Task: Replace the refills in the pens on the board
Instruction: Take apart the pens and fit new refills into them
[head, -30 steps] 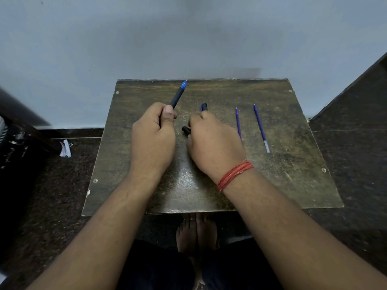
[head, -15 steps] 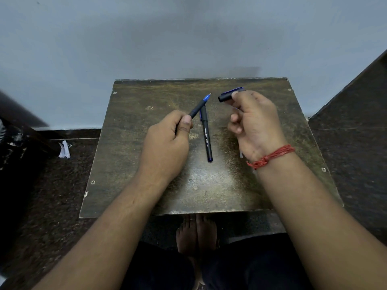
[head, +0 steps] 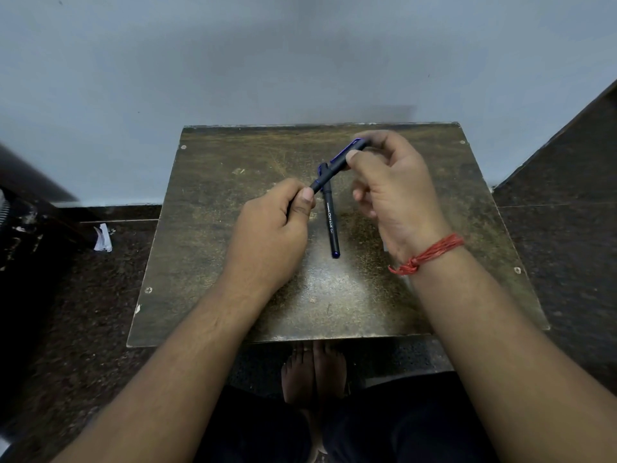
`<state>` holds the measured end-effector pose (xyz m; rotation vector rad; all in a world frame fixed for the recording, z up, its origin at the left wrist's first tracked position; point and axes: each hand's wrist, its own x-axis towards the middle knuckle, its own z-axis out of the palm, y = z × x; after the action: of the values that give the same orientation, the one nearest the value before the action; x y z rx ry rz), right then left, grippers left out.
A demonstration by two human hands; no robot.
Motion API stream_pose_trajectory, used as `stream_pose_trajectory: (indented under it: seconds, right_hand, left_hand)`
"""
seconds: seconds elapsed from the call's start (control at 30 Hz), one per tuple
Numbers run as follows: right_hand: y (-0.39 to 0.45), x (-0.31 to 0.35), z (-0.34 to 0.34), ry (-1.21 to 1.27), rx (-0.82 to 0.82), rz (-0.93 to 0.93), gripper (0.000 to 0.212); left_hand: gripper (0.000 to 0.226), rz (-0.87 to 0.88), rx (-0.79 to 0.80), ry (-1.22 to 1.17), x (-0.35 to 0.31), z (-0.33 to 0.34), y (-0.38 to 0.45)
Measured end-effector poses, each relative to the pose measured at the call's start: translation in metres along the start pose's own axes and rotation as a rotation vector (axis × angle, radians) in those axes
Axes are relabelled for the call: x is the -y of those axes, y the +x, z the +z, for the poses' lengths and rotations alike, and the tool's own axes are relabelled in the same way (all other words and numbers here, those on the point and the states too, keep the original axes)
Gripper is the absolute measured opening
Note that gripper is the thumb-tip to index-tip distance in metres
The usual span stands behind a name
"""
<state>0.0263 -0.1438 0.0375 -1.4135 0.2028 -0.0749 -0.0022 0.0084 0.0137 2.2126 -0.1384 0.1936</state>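
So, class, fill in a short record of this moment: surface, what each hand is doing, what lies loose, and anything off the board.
surface: worn board
left hand: grips the lower end of a dark pen
right hand: pinches the cap at the pen's upper end
loose: second pen lying on the board
off the board: paper scrap on the floor

The board [head: 207, 228] lies bare left of the hands; a capped pen [head: 331, 222] lies between them
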Motion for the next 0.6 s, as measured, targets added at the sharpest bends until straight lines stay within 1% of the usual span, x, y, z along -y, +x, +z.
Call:
stream_pose_trajectory:
  seconds: [0.1, 0.43, 0.5, 0.57, 0.6]
  right_hand:
    - [-0.005, -0.005, 0.009, -0.100, 0.053, -0.060, 0.017]
    - [-0.010, -0.014, 0.025, -0.108, -0.004, -0.133, 0.016]
    - [-0.012, -0.016, 0.028, -0.115, 0.023, -0.123, 0.023]
    - [-0.016, -0.019, 0.031, -0.100, 0.062, -0.089, 0.035]
    - [-0.016, -0.021, 0.032, -0.092, 0.053, -0.067, 0.038]
  left_hand:
    - [0.024, -0.006, -0.012, -0.002, 0.000, 0.000, 0.000]
    - [0.021, 0.010, -0.104, 0.023, 0.005, -0.001, -0.003]
    - [0.022, 0.003, -0.108, 0.024, 0.004, -0.002, -0.001]
    - [0.022, 0.001, -0.097, 0.020, 0.002, 0.000, 0.002]
    - [0.023, 0.001, -0.088, 0.009, 0.000, 0.002, 0.004]
